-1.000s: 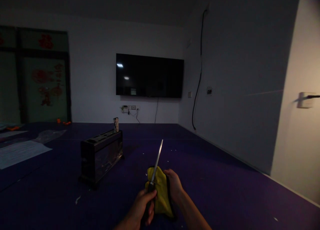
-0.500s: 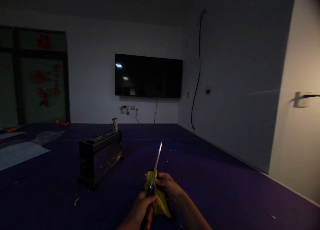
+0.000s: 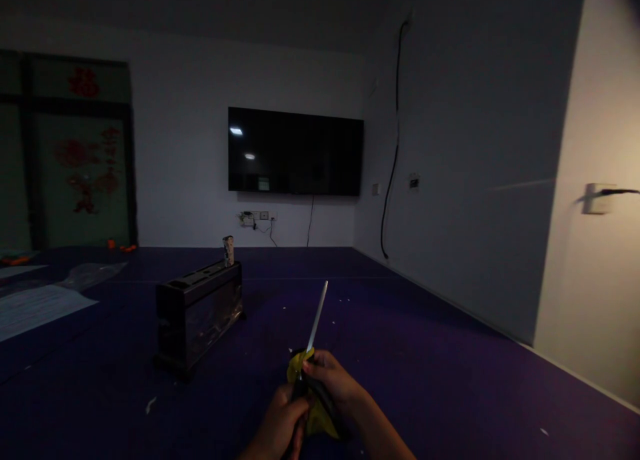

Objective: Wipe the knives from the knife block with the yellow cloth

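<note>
My left hand [image 3: 283,417] is closed round the dark handle of a sharpening steel [image 3: 318,317], whose slim bright rod points up and away from me. My right hand [image 3: 333,380] pinches a yellow cloth [image 3: 299,365] against the rod's lower end, just above the handle. Part of the cloth hangs down behind my hands, with a dark patch along it. To the left stands a black knife block [image 3: 200,313], with one patterned handle [image 3: 229,251] sticking up from its far end.
Everything rests on a wide purple-blue surface [image 3: 425,387] with small white scraps on it. Paper sheets [image 3: 45,310] and clear plastic [image 3: 95,273] lie at the left. A wall [image 3: 465,213] runs along the right, and a television [image 3: 295,153] hangs on the far wall.
My right hand has drawn the cloth round the base of the rod, covering more of it. The rod leans slightly further right. The view has shifted a little.
</note>
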The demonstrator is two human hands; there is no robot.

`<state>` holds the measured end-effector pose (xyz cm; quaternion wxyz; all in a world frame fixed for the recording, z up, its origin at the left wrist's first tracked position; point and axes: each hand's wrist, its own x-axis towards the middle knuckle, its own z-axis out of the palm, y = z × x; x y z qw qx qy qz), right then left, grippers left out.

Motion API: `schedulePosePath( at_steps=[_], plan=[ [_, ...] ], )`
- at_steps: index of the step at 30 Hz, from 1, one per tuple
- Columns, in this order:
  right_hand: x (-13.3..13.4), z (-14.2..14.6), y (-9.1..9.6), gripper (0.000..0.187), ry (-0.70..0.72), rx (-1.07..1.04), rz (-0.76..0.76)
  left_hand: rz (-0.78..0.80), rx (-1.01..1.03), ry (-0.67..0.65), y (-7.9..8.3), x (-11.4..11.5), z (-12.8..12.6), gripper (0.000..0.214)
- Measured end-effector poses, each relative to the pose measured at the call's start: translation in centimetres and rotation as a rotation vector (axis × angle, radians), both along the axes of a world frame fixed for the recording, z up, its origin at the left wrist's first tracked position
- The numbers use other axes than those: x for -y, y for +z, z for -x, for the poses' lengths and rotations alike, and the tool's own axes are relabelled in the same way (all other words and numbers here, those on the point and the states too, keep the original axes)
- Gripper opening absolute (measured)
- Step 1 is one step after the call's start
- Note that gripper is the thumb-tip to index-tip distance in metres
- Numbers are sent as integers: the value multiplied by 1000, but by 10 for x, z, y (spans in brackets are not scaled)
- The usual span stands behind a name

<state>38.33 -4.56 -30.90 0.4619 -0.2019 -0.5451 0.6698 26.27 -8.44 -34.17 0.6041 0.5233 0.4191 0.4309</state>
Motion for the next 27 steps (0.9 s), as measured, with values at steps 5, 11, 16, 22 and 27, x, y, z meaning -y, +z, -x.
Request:
schedulePosePath(
  at_steps=[5, 11, 16, 22, 27],
  plan=[
    [-5, 5, -7, 27, -69, -23, -17, -13, -2, -22, 1, -1, 0, 39],
    [-11, -6, -12, 21, 7, -26, 16, 40, 58, -43, 0, -3, 2, 37],
    [-12, -11, -12, 21, 37, 8, 30, 56, 88, -75, 4, -1, 2, 36],
    [-14, -5, -13, 24, 6, -21, 6, 47, 104, -85, 6, -1, 2, 35],
    [-11, -1, -11, 26, 13, -77, -23, 54, 100, -51, 8, 2, 3, 33]
  ],
)
